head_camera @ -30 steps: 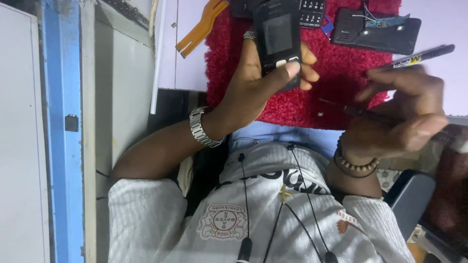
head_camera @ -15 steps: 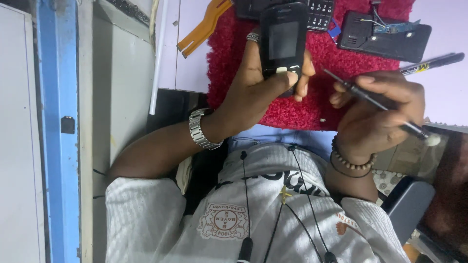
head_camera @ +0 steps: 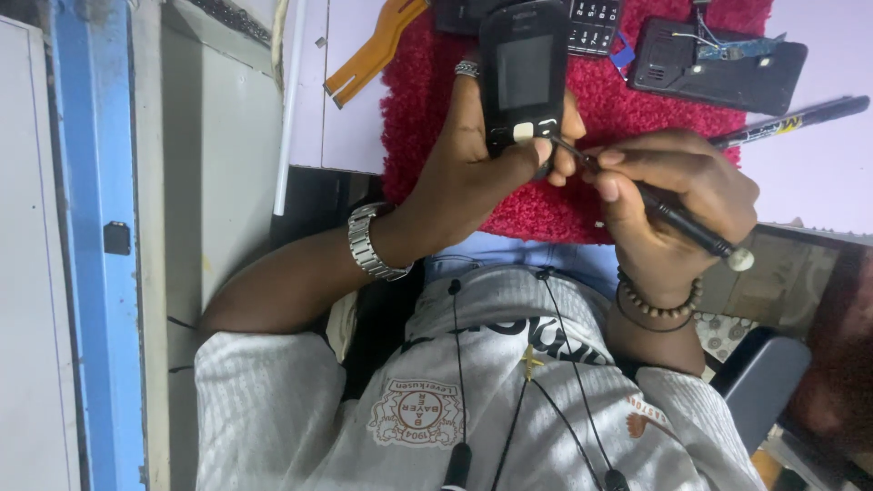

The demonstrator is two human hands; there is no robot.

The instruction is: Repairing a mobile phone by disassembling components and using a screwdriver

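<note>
Whereas a second ago the right hand point(head_camera: 668, 205) hung well off at 3 o'clock from the phone with its tool pointing away, it has now closed in, and the thin dark screwdriver point(head_camera: 677, 218) pinched between its thumb and fingers has its tip touching the lower end of the black bar phone point(head_camera: 525, 77), just by the keys below the screen. The left hand point(head_camera: 473, 159) is wrapped around that phone from behind, thumb pressed across its bottom edge, holding it upright over the red mat point(head_camera: 555, 195); it has shifted only slightly between the pictures. By my reading, the work has passed from approach to actual contact, with the tip seeking a seam or screw at the phone's base, though the exact spot is hidden by the thumb.

Around them on the pale worktop point(head_camera: 809, 173): at 12 o'clock from the phone lies a loose keypad piece point(head_camera: 593, 18); at 2 o'clock a black back shell with a small circuit strip point(head_camera: 718, 64); at 3 o'clock a dark pen point(head_camera: 791, 118); at 10 o'clock an orange flex ribbon point(head_camera: 373, 50). None of these crowds the hands. The left thumb itself sits closest to the tool tip and is the one thing in the way.
</note>
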